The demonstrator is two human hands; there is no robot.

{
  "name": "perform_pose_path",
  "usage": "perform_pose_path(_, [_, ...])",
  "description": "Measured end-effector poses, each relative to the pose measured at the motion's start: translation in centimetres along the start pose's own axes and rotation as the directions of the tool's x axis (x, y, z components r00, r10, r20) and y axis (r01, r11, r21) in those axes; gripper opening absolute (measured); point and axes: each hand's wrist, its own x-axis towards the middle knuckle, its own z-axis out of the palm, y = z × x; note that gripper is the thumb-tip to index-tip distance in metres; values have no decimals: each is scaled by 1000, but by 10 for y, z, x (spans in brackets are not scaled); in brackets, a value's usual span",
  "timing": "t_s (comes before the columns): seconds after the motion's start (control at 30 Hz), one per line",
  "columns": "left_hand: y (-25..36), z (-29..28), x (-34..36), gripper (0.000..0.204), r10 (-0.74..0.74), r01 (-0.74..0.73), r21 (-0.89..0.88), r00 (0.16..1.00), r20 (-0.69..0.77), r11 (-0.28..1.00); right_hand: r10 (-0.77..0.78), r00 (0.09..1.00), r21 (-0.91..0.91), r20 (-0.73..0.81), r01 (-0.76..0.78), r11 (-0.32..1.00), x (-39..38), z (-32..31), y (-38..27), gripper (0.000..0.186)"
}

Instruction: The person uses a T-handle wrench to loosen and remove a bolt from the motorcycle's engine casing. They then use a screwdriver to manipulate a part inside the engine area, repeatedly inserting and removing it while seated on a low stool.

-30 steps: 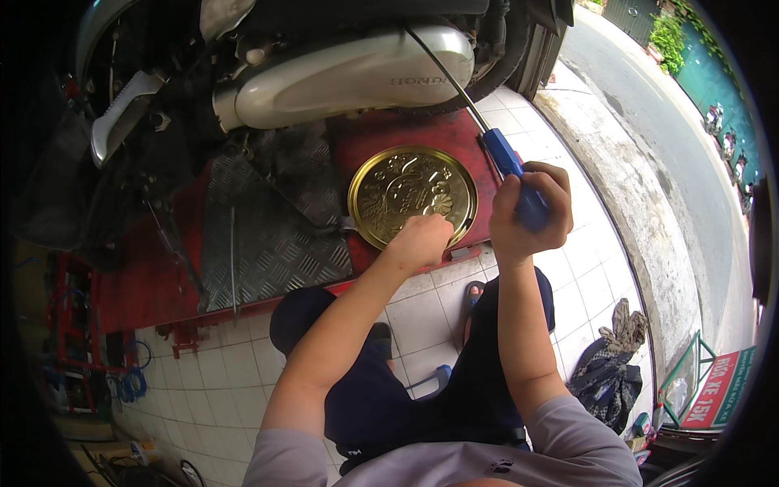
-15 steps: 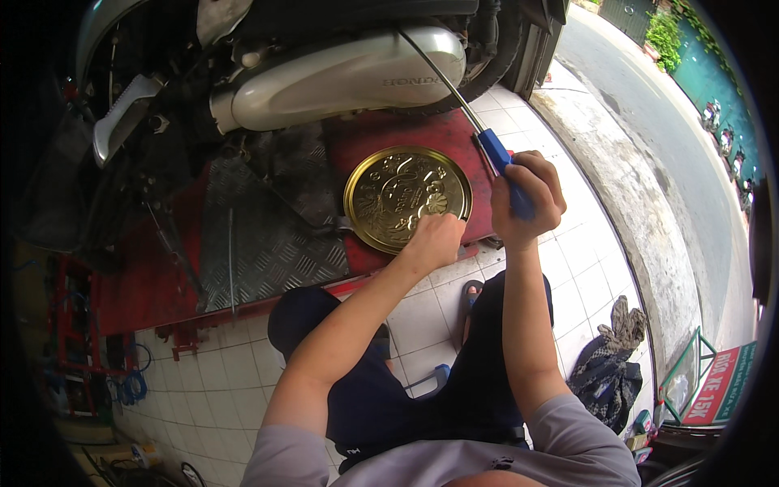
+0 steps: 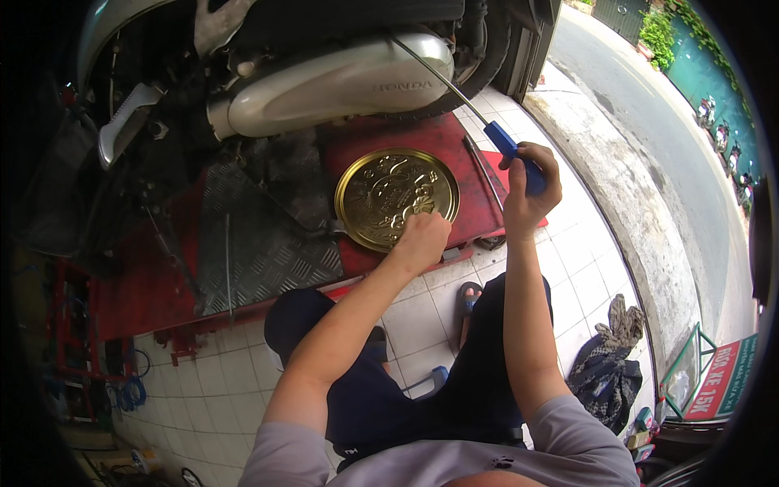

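Note:
My right hand [image 3: 531,183] grips the blue handle of a long screwdriver [image 3: 507,140], its shaft running up-left to the underside of the scooter beside the silver engine cover [image 3: 324,81]. A round gold metal lid or tray [image 3: 377,183], embossed, lies on the red lift platform [image 3: 430,138]. Over its near right part, my left hand [image 3: 423,237] has its fingers curled; whatever they may hold is hidden. Right of the tray, a thin metal rod [image 3: 484,170] lies along the platform.
A dark checker plate [image 3: 251,260] covers the platform's left part. Tiled floor surrounds my legs and sandalled feet. A dark patterned cloth bundle [image 3: 604,373], a red and green sign [image 3: 714,381] and a street [image 3: 641,122] are at right, red equipment [image 3: 77,316] at left.
My right hand has risen with the screwdriver, away from the rod on the platform. The view has shifted slightly; my left hand stays curled over the tray.

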Motion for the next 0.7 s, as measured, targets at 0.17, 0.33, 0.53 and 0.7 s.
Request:
perform_pose_path(0.17, [-12, -11, -5, 13, -72, 70, 34, 995, 75, 997, -93, 995, -110, 21, 94, 989, 4, 0, -4, 20])
perform_pose_path(0.33, [-13, -14, -5, 15, -95, 89, 52, 985, 140, 995, -183, 979, -178, 92, 197, 964, 6, 0, -9, 21])
perform_pose_path(0.53, [-17, -10, -5, 18, -118, 116, 22, 980, 161, 993, -283, 946, -189, 155, 310, 932, 14, 2, -18, 22])
perform_pose_path(0.7, [-17, -12, -5, 19, -126, 126, 9, 974, 191, 992, -265, 943, -195, 200, 303, 933, 17, 1, -17, 24])
